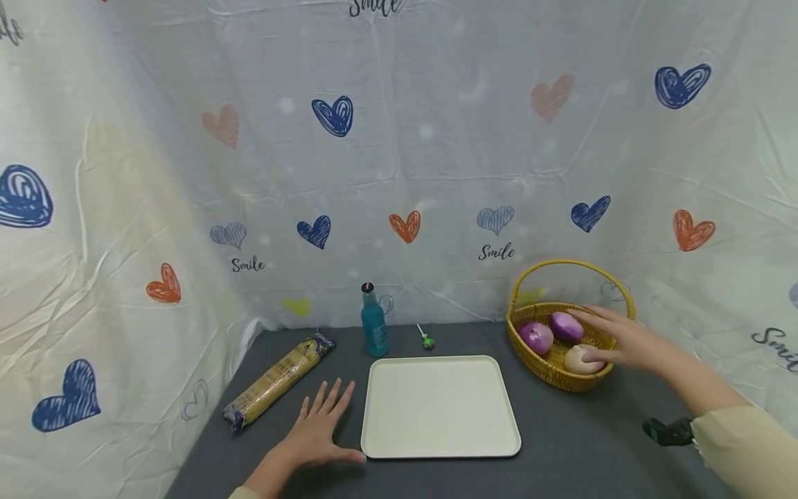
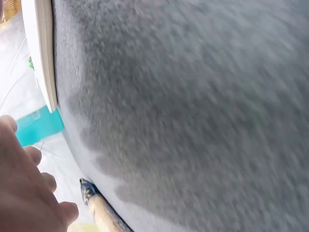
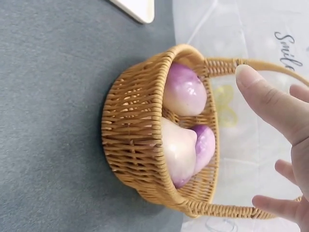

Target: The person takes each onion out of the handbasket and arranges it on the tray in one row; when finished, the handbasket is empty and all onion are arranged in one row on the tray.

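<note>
My right hand (image 1: 630,339) hovers at the right side of a wicker basket (image 1: 548,374), fingers spread above its opening. Inside lie a purple onion (image 1: 537,337), a second purple onion (image 1: 566,326) and a paler, whitish-purple onion (image 1: 582,360). In the right wrist view, the thumb and fingers of that hand (image 3: 285,125) hold nothing and stand apart from the onions. My left hand (image 1: 319,433), fingers fanned out, is over the dark table beside the left edge of a cream tray (image 1: 441,409). Seen from the left wrist, this hand (image 2: 29,188) grips nothing.
A bag of long yellow noodles (image 1: 278,380) lies slantwise on the left. Behind the tray stand a blue bottle (image 1: 375,326) with a dark cap and a small green lollipop (image 1: 427,342). Hanging cloth (image 1: 399,166) printed with hearts encloses the back and sides.
</note>
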Demonstrator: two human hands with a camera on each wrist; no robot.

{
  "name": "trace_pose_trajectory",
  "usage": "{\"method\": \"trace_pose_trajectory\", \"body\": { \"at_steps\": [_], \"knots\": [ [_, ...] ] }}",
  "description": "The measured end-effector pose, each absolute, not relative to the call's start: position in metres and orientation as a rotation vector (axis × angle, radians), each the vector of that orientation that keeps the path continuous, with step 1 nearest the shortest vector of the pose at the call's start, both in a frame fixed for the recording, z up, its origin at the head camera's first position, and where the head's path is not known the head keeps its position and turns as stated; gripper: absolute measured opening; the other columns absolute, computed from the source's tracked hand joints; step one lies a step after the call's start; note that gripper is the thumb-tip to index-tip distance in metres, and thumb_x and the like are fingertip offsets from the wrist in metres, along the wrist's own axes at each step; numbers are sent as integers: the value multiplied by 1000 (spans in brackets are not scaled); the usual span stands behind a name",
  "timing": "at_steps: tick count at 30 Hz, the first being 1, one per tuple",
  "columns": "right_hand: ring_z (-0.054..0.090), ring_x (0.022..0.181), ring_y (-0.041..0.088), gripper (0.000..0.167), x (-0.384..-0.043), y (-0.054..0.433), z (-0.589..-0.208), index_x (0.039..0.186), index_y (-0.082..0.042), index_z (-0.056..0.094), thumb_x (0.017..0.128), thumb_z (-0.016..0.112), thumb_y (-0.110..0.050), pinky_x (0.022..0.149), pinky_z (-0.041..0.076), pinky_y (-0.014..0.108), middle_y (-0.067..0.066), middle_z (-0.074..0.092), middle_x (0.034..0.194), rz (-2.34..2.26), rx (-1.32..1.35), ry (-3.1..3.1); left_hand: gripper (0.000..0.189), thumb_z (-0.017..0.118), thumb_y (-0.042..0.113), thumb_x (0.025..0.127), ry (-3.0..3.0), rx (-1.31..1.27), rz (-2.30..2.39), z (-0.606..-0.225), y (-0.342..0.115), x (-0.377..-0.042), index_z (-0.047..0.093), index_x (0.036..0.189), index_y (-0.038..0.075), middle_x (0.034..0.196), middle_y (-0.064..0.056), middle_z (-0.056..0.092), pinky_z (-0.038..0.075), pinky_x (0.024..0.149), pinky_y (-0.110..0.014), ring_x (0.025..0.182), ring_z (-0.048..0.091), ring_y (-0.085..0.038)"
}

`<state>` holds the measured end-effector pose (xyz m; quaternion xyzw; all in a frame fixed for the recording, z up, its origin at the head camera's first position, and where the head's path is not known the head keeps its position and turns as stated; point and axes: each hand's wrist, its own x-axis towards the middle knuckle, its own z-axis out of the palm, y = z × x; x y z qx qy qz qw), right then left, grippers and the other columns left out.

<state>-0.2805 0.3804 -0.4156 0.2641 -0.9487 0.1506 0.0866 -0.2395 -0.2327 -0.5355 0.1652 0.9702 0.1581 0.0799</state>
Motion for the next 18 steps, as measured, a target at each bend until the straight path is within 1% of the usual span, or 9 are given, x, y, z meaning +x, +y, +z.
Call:
{"method": "trace_pose_trajectory", "body": {
  "at_steps": [2,6,9,13,18],
  "knots": [
    [41,132,57,73,-285,378,-416,149,-12,50,87,79,-37,98,38,74,31,42,150,481,795,-2843,132,70,86,63,2878,479,477,-537,-229,-241,10,164,26,170,-14,9,9,113,-78,155,2,-46],
    [43,132,57,74,-292,375,-421,148,-10,50,86,79,-38,98,39,74,30,43,150,511,824,-2862,136,71,88,59,2829,437,488,-541,-223,-244,8,164,29,170,-12,11,10,113,-77,155,3,-45],
    [44,131,57,74,-297,374,-423,148,-9,50,86,79,-38,98,40,73,29,44,150,506,828,-2872,135,72,87,60,2814,446,491,-542,-219,-247,8,164,29,170,-11,12,10,114,-77,155,4,-45],
    [44,132,56,74,-305,373,-424,147,-4,50,86,79,-34,99,40,71,30,44,150,507,836,-2890,136,72,87,60,2802,474,482,-544,-215,-251,9,164,26,171,-10,11,11,114,-76,155,3,-44],
    [45,133,55,74,-316,369,-423,147,-3,49,86,80,-30,101,41,69,28,45,151,519,840,-2911,135,75,83,60,2739,464,492,-544,-211,-253,12,164,26,170,-7,14,11,114,-77,155,5,-45]
  ]
}}
